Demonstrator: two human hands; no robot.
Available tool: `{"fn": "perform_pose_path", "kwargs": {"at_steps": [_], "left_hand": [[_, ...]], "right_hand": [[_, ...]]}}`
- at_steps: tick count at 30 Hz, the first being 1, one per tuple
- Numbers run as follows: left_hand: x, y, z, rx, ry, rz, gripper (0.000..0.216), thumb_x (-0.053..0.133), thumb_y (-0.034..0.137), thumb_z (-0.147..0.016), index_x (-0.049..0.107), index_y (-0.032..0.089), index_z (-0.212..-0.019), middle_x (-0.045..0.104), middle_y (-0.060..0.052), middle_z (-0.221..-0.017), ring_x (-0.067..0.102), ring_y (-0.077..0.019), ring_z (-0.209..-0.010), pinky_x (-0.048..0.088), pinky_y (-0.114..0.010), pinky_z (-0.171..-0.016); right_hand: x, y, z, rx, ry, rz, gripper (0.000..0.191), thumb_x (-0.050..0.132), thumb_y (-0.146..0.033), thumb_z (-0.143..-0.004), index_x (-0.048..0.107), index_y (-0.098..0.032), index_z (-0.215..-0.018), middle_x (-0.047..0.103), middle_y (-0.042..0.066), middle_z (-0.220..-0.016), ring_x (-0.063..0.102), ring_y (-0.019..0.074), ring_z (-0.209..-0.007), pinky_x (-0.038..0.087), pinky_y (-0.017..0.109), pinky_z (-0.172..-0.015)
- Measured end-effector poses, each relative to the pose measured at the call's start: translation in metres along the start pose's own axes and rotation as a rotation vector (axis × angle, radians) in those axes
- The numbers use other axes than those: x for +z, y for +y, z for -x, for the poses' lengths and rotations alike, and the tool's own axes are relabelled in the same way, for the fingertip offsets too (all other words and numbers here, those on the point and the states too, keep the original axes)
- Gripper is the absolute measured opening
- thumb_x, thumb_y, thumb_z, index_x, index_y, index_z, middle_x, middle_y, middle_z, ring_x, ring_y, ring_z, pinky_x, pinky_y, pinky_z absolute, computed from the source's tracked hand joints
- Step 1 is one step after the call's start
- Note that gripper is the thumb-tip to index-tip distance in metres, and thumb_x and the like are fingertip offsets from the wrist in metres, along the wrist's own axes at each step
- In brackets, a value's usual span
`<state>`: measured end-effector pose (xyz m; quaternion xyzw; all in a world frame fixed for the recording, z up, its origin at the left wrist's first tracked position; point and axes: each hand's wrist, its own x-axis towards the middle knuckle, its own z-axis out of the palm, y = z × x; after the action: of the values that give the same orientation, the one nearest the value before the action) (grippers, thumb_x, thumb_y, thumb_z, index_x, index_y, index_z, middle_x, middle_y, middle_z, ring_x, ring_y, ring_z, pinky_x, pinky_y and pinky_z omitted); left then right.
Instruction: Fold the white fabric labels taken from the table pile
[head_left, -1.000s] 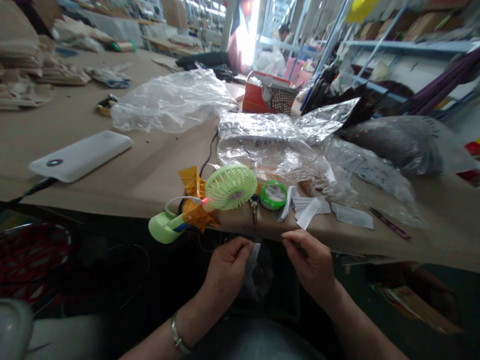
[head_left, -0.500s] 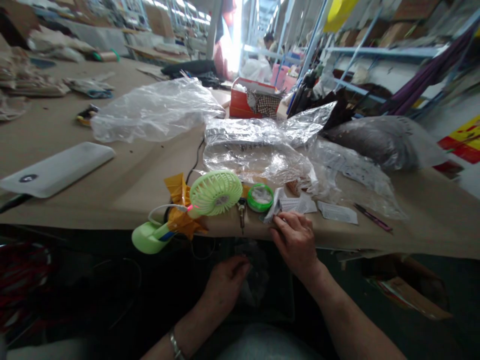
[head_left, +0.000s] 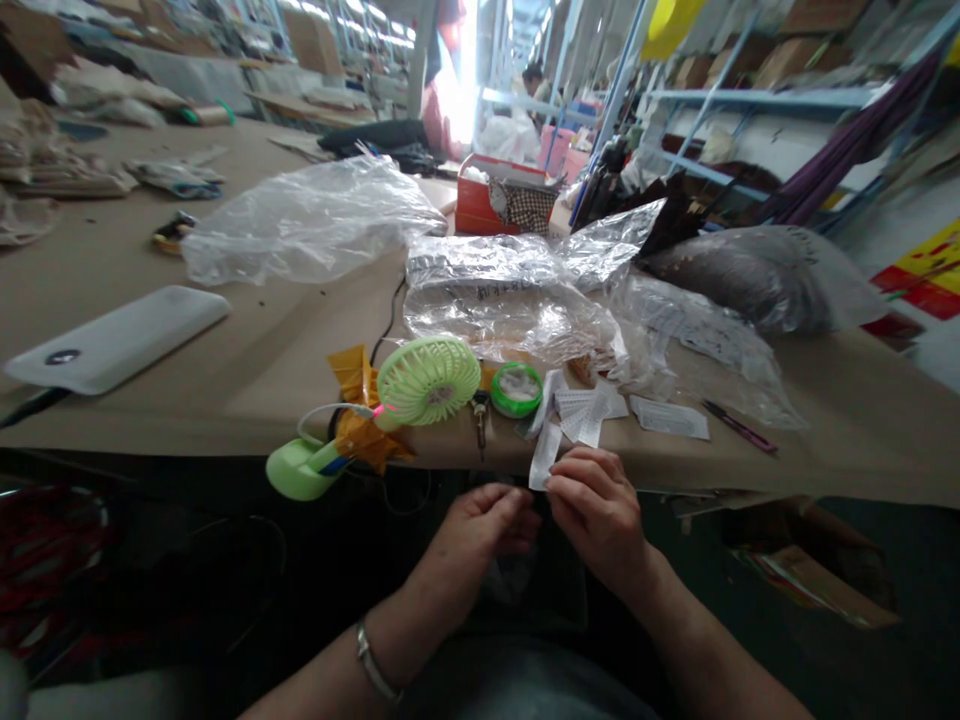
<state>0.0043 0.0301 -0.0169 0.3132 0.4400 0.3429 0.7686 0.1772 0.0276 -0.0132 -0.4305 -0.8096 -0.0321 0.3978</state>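
Note:
My right hand (head_left: pixel 598 508) pinches a white paper strip (head_left: pixel 545 455) by its lower end, at the table's front edge. Beside it, below the edge, my left hand (head_left: pixel 480 535) has thumb and forefinger pressed together; whatever it may hold is too small to make out. The strip's upper end reaches several printed paper slips (head_left: pixel 585 412) on the table. Left of these slips stands a round green container (head_left: pixel 517 390) with whitish contents. A small metal-tipped tool (head_left: pixel 481 425) lies between that container and a light green fan (head_left: pixel 429 380).
Crumpled clear plastic bags (head_left: pixel 510 300) cover the middle of the table (head_left: pixel 285 350). A white power bank (head_left: pixel 116 340) lies at the left, a pink-handled tool (head_left: pixel 742 428) at the right. Behind stands a red box (head_left: pixel 480 205). A person (head_left: pixel 534 82) is in the far background.
My right hand has moved toward me, drawing the paper strip down from the other slips to the table's edge. My left hand has risen and come nearer to it.

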Motion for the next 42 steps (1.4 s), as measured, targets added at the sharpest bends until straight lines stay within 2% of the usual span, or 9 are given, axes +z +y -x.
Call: {"fn": "perform_pose_path", "kwargs": {"at_steps": [3, 7, 14, 17, 21, 26, 30, 33, 42], "left_hand": [[0.013, 0.007, -0.004, -0.089, -0.127, 0.287, 0.027, 0.067, 0.038, -0.075, 0.066, 0.012, -0.081, 0.065, -0.004, -0.073, 0.060, -0.0121, -0.062, 0.048, -0.025, -0.063], [0.024, 0.008, -0.012, -0.082, -0.059, 0.352, 0.016, 0.073, 0.021, -0.070, 0.064, 0.008, -0.075, 0.063, -0.003, -0.065, 0.056, -0.0083, -0.053, 0.043, -0.018, -0.050], [0.025, 0.010, -0.009, -0.191, 0.039, 0.165, 0.010, 0.059, 0.017, -0.081, 0.063, 0.009, -0.086, 0.067, -0.007, -0.066, 0.063, -0.0139, -0.054, 0.051, -0.025, -0.053], [0.025, 0.010, -0.005, -0.200, 0.070, 0.142, 0.011, 0.059, 0.017, -0.081, 0.063, 0.009, -0.087, 0.067, -0.007, -0.065, 0.063, -0.0139, -0.053, 0.051, -0.025, -0.053], [0.026, 0.010, -0.003, -0.203, 0.083, 0.154, 0.009, 0.060, 0.016, -0.080, 0.063, 0.009, -0.085, 0.067, -0.008, -0.066, 0.063, -0.0143, -0.053, 0.052, -0.025, -0.053], [0.026, 0.009, -0.004, -0.227, 0.073, 0.190, 0.010, 0.058, 0.016, -0.081, 0.064, 0.008, -0.085, 0.069, -0.010, -0.071, 0.064, -0.0154, -0.056, 0.053, -0.028, -0.056], [0.026, 0.003, -0.006, -0.164, -0.021, 0.309, 0.008, 0.063, 0.012, -0.076, 0.066, 0.008, -0.081, 0.068, -0.009, -0.071, 0.063, -0.0140, -0.057, 0.051, -0.026, -0.057], [0.026, -0.001, -0.007, -0.115, 0.005, 0.384, 0.005, 0.068, 0.009, -0.069, 0.066, 0.008, -0.073, 0.066, -0.006, -0.065, 0.059, -0.0107, -0.054, 0.044, -0.020, -0.051], [0.025, -0.003, -0.004, -0.113, 0.051, 0.397, 0.008, 0.068, 0.015, -0.070, 0.063, 0.009, -0.068, 0.063, -0.003, -0.062, 0.058, -0.0103, -0.053, 0.042, -0.020, -0.050]], "right_hand": [[-0.005, -0.014, 0.011, -0.049, -0.066, -0.067, 0.014, 0.057, -0.013, -0.084, 0.064, -0.022, -0.091, 0.067, 0.004, -0.087, 0.059, 0.0194, -0.090, 0.047, 0.038, -0.080], [-0.013, -0.020, 0.018, -0.092, -0.119, -0.102, 0.014, 0.056, -0.012, -0.084, 0.064, -0.021, -0.093, 0.068, 0.004, -0.090, 0.059, 0.0201, -0.093, 0.047, 0.039, -0.082], [-0.023, 0.035, 0.009, 0.120, -0.069, 0.246, 0.038, 0.054, -0.022, -0.087, 0.054, -0.016, -0.124, 0.061, 0.014, -0.113, 0.051, 0.0282, -0.112, 0.047, 0.048, -0.093], [-0.020, 0.055, 0.010, 0.136, -0.135, 0.318, 0.034, 0.053, -0.021, -0.087, 0.058, -0.015, -0.120, 0.061, 0.014, -0.115, 0.051, 0.0293, -0.113, 0.046, 0.049, -0.095], [-0.018, 0.062, 0.015, 0.123, -0.025, 0.211, 0.020, 0.053, -0.017, -0.089, 0.065, -0.020, -0.104, 0.067, 0.008, -0.103, 0.057, 0.0235, -0.103, 0.049, 0.044, -0.091], [-0.023, 0.037, 0.016, 0.130, 0.084, 0.031, 0.016, 0.056, -0.012, -0.086, 0.065, -0.021, -0.096, 0.068, 0.007, -0.095, 0.060, 0.0207, -0.099, 0.051, 0.040, -0.086], [-0.019, -0.006, 0.019, 0.003, -0.049, -0.067, 0.015, 0.057, -0.012, -0.085, 0.065, -0.022, -0.094, 0.069, 0.006, -0.095, 0.060, 0.0216, -0.103, 0.050, 0.042, -0.090], [-0.010, -0.027, 0.025, -0.075, -0.153, -0.068, 0.015, 0.053, -0.012, -0.086, 0.064, -0.019, -0.094, 0.070, 0.007, -0.098, 0.060, 0.0216, -0.105, 0.047, 0.044, -0.095], [-0.004, -0.034, 0.034, -0.071, -0.207, 0.027, 0.018, 0.048, -0.013, -0.087, 0.065, -0.019, -0.088, 0.071, 0.006, -0.096, 0.061, 0.0218, -0.103, 0.043, 0.043, -0.099]]}}
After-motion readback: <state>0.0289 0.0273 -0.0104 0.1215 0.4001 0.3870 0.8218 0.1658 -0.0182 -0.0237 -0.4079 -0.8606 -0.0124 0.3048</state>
